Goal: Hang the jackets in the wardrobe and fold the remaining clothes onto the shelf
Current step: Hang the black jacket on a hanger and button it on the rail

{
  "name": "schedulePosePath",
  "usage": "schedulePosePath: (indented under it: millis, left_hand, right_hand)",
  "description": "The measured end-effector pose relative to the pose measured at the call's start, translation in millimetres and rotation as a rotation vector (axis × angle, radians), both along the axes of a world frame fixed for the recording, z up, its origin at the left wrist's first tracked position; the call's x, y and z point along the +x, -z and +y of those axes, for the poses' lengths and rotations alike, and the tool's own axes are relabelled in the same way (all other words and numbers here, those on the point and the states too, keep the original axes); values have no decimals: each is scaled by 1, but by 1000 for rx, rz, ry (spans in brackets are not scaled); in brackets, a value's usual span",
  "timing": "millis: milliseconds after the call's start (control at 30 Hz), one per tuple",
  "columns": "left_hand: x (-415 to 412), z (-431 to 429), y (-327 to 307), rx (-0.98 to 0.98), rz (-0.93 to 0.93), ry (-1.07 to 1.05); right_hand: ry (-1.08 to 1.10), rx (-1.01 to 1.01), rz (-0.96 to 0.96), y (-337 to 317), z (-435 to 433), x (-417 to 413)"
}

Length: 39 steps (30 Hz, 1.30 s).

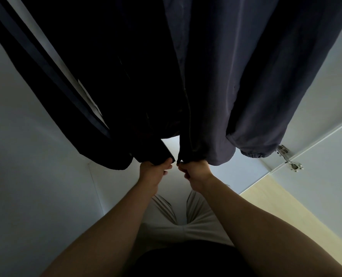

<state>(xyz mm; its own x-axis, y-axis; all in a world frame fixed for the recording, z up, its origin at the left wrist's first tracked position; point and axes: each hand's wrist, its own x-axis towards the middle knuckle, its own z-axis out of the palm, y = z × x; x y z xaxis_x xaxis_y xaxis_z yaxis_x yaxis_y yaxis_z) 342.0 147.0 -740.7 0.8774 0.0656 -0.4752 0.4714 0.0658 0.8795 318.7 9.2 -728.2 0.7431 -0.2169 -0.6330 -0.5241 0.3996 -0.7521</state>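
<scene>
We see a dark jacket (206, 116) hanging inside the white wardrobe (36, 136), filling the frame from ten to two o'clock. At centre, our left hand (155, 171) pinches one open zip edge at the hem; our right hand (195, 172) pinches the other, just beside it.

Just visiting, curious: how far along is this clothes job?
Done: the navy jacket hangs in the wardrobe beside a striped garment. In hand: the left grip and right grip each pinch one bottom zip edge of the jacket. Left: folding; no shelf or folded clothes show.
</scene>
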Motion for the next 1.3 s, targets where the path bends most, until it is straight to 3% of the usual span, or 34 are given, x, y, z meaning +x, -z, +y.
schedulePosePath:
  millis: [333, 833, 1300]
  left_hand:
    - [0, -4, -5, -95, -48, -53]
    - [2, -1, -1, -53, -44, -51]
    - [3, 7, -4, 238, -115, 130]
  right_hand:
    - [154, 114, 100, -6, 10, 5]
    - [207, 248, 142, -8, 11, 1]
    - [130, 168, 139, -7, 12, 2]
